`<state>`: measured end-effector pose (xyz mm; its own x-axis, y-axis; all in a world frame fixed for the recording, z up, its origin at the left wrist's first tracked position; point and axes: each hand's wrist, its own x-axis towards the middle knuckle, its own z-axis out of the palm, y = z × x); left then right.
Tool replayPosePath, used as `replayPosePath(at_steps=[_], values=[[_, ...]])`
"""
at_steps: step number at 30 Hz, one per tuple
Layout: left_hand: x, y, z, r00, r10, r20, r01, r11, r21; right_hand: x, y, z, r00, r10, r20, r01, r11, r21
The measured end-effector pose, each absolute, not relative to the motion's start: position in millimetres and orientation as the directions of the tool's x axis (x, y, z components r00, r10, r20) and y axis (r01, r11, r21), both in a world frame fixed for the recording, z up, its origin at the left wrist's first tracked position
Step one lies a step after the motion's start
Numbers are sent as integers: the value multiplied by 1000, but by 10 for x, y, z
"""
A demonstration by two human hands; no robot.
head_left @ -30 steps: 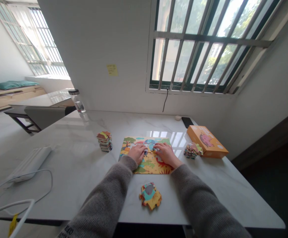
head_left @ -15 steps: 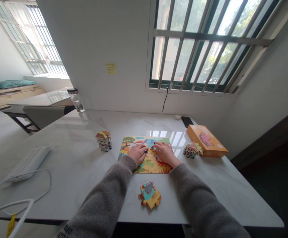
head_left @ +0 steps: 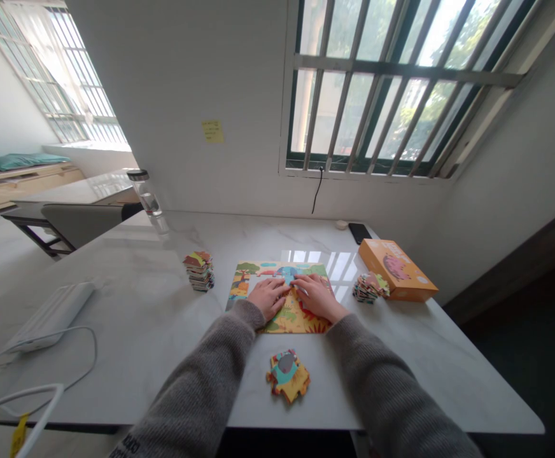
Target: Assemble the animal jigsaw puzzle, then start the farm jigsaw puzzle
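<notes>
A colourful jigsaw puzzle with animals and trees lies flat on the table in front of me. My left hand rests palm down on its middle, fingers stretched towards the centre. From the other side my right hand reaches in, its fingers extended and slightly bent, the tips touching the picture. The two sets of fingertips almost meet; whether a small piece lies under them is hidden. Nearer to me, between my forearms, sits a small pile of loose puzzle pieces.
Stacks of puzzle pieces stand to the left and right of the puzzle. Beside the right stack is an orange box, with a black phone behind it. A water bottle and white power strip are at left.
Both hands have shifted slightly on the puzzle, and their fingertips have come closer together at its centre. The piles and the box stay where they were.
</notes>
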<state>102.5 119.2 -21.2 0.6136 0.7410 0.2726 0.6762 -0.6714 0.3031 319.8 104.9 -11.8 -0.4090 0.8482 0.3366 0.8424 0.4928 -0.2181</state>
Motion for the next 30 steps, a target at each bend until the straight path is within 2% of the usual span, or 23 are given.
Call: replayPosePath(at_steps=[4,8,10,12,15,18,24,30], values=[[993,1205,-214,624,729,280,663,-684,304,3225,1026,-54,-380,859,343,844,474,-250],[947,1218,-195,645,700,306,614,-714,337,3223,870,146,-355,852,386,777,498,-385],[932,1219,-195,647,693,317,603,-720,343,3178,698,248,-413,827,380,677,559,-479],[926,1213,-195,647,691,322,600,-723,343,3112,470,313,-490,813,315,589,575,-569],[925,1198,-185,651,690,315,596,-722,350,3028,103,344,-606,768,207,524,581,-623],[925,1188,-170,648,698,304,597,-714,367,3005,-186,341,-678,718,159,455,580,-675],[922,1189,-171,648,707,284,597,-703,387,3059,-361,284,-710,696,105,460,572,-679],[917,1190,-176,643,705,298,586,-704,401,3048,-319,206,-666,726,172,494,603,-626]])
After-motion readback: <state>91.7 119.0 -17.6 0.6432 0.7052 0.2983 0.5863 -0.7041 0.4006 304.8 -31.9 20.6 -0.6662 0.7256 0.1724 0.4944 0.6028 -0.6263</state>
